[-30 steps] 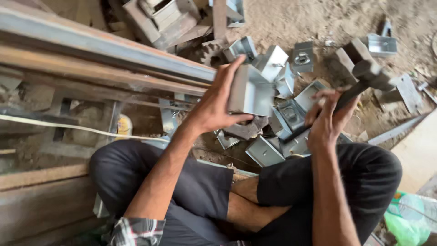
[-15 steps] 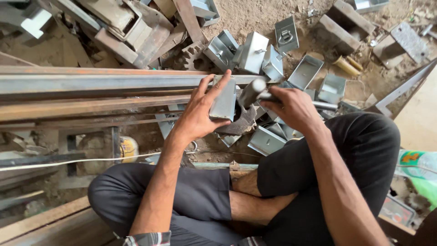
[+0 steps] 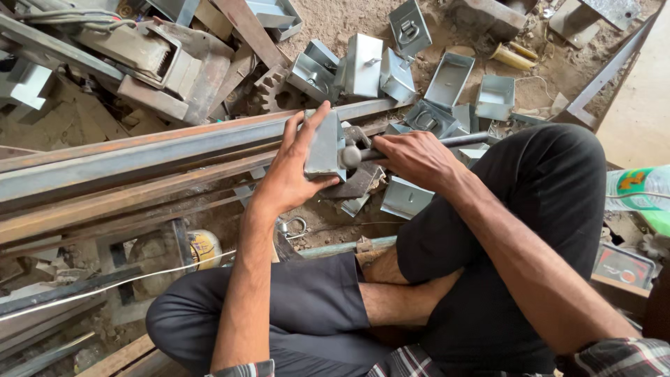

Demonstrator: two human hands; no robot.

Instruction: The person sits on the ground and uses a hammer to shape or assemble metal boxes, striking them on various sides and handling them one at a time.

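Left hand [image 3: 293, 171] grips a small grey sheet-metal box [image 3: 325, 146], fingers wrapped round its far side and thumb on the near edge, holding it upright against the long rusty steel rails [image 3: 139, 164]. Right hand [image 3: 417, 157] is closed round a hammer's handle, the hammer [image 3: 363, 155] head touching the box's side. More metal boxes [image 3: 447, 80] lie scattered on the dirt beyond.

A small round tin [image 3: 204, 248] with a yellow label lies on the ground beside the left knee. At the right edge lies a plastic bottle [image 3: 638, 188] with a green and orange label.
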